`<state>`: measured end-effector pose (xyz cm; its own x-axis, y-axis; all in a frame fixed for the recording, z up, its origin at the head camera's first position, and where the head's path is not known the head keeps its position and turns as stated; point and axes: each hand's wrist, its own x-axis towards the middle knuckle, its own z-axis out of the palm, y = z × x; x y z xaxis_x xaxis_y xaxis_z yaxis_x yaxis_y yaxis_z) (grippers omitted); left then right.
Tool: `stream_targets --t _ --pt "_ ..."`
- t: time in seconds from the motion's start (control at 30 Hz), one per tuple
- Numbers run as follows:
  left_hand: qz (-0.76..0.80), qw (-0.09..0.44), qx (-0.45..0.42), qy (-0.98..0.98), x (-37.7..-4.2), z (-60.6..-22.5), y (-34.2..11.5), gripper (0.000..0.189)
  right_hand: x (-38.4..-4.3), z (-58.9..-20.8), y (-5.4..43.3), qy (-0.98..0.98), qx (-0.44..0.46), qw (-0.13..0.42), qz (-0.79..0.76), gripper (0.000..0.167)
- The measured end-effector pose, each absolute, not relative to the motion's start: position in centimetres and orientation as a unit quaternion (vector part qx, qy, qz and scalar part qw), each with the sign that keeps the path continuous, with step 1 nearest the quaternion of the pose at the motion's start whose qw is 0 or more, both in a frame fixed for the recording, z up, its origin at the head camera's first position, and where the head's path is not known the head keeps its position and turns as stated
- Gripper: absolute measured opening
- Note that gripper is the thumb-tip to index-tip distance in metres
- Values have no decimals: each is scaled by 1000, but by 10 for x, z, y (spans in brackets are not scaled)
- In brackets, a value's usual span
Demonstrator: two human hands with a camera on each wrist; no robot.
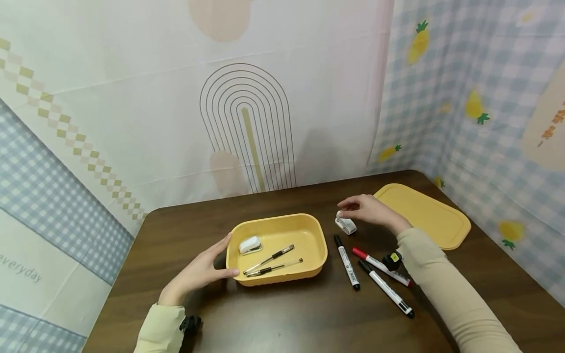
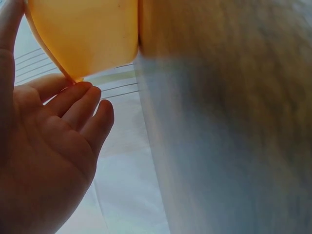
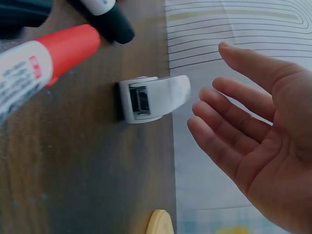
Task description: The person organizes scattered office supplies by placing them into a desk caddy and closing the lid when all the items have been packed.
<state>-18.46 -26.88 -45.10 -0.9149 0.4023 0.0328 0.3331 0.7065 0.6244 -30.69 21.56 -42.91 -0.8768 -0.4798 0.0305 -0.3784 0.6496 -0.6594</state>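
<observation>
My left hand (image 1: 200,269) holds the left end of a yellow plastic box (image 1: 321,245), thumb at the near corner and fingers at the far one. Inside lie a white mini stapler (image 1: 250,245) and two clear gel pens with black grips, one pen (image 1: 278,254) partly above the other pen (image 1: 282,266). To the right of the box, a second mini stapler (image 3: 156,99) rests on the table. Just above it hovers my right hand (image 1: 364,208); in the right wrist view its fingers (image 3: 226,117) are loosely bent and apart from the stapler.
Three whiteboard markers lie right of the box: a black marker (image 1: 347,262), a red marker (image 1: 381,267) and another black marker (image 1: 387,289). A flat yellow lid (image 1: 423,215) lies at the back right, partly behind my right arm. Patterned cloth (image 1: 335,98) hangs behind the table.
</observation>
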Motion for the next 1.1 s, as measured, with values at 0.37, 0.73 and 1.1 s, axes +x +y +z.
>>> stream_targets --t 0.37,0.73,1.1 --pt "328 48 204 921 -187 -452 -270 103 -302 -442 213 905 -223 55 -359 50" --pt "335 48 205 918 -188 -456 -271 102 -302 -458 210 916 -218 50 -333 59" --pt "346 56 195 916 -188 -456 -270 104 -302 -464 212 917 -202 68 -337 62"
